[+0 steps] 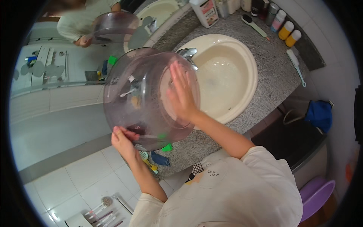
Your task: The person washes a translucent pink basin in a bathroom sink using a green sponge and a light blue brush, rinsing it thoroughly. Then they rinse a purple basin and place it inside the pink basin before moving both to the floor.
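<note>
A transparent, purple-tinted plastic basin (147, 113) is tilted on its side between my hands, beside the sink. Its wide rim is at the left and its round base at the right. My left hand (124, 140) grips the rim at the lower left. Flat against the outside of the base lies my right hand (181, 92), fingers extended and not closed around it. The basin partly covers a chrome faucet (188, 53) and the edge of the cream oval sink (251, 76). Cloudy water (221, 73) stands in the sink. Small items show blurred through the basin's wall.
The granite counter (272, 65) holds a hairbrush (253, 25), a light-blue-handled brush (296, 66), yellow bottles (286, 30) and a white jug (204, 12). A green block (167, 147) and dark blue cloth (160, 159) lie below the basin. A mirror (76, 62) borders the left.
</note>
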{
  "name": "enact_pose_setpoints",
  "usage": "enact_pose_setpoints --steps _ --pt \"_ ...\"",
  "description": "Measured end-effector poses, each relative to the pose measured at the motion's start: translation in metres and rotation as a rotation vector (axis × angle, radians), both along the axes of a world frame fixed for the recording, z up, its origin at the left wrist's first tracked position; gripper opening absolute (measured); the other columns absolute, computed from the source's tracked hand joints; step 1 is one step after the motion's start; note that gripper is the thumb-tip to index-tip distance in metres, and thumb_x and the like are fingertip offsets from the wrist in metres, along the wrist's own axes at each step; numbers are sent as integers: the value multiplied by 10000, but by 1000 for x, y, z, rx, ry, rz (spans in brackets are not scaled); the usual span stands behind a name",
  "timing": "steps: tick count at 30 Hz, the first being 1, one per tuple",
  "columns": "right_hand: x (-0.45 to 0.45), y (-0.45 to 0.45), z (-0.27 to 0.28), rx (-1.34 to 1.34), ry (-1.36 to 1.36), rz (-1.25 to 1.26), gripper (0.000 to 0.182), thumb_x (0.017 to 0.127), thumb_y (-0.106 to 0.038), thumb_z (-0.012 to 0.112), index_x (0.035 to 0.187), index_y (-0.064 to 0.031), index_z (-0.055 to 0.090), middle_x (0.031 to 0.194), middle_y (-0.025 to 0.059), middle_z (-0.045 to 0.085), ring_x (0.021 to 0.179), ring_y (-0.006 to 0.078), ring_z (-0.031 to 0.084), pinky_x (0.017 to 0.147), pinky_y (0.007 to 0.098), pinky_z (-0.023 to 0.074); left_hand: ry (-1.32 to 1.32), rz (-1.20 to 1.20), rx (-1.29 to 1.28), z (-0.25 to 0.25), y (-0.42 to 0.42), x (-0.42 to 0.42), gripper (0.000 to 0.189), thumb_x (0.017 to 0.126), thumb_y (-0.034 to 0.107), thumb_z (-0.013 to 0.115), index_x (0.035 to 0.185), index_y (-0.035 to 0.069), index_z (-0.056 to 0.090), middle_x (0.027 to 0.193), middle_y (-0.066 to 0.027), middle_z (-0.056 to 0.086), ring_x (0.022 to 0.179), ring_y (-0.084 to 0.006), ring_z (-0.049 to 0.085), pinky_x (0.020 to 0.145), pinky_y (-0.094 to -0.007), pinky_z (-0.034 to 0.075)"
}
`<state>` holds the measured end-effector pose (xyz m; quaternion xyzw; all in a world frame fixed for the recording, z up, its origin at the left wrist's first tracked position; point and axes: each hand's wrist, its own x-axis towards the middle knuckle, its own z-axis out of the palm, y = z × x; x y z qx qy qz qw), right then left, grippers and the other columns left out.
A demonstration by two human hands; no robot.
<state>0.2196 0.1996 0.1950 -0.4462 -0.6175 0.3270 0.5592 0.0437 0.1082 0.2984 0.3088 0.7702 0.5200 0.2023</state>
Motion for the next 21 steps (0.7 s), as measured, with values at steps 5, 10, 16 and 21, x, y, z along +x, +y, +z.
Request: enact_pose_setpoints --steps 5,10,16,21 --pt "24 45 -116 -703 370 193 773 882 -553 306 1387 2 121 1439 174 171 1334 293 165 1044 525 137 160 -145 77 16 -5 -10 322 948 283 397 711 68 440 510 -25 451 412 -116 418 464 -241 414" --pt "74 19 -75 -1072 849 357 931 808 -708 227 1386 9 91 1420 193 200 1321 297 194 1011 565 193 664 -394 191 15 -17 0 305 941 222 391 713 37 473 533 -79 487 444 -183 494 457 -266 419" --pt "149 5 -46 -1122 1140 538 946 795 -715 269 1379 12 109 1371 206 273 1267 312 282 934 624 273 1267 -1158 404 18 -7 4 222 784 204 588 653 48 499 569 -54 482 499 -181 499 484 -274 418" --pt "172 -16 -50 -1128 1065 493 651 845 -380 473 1313 16 253 1333 174 352 1256 305 313 907 597 327 1382 -1311 561 4 -3 8 221 715 228 603 658 54 479 577 -37 463 529 -168 501 496 -256 417"
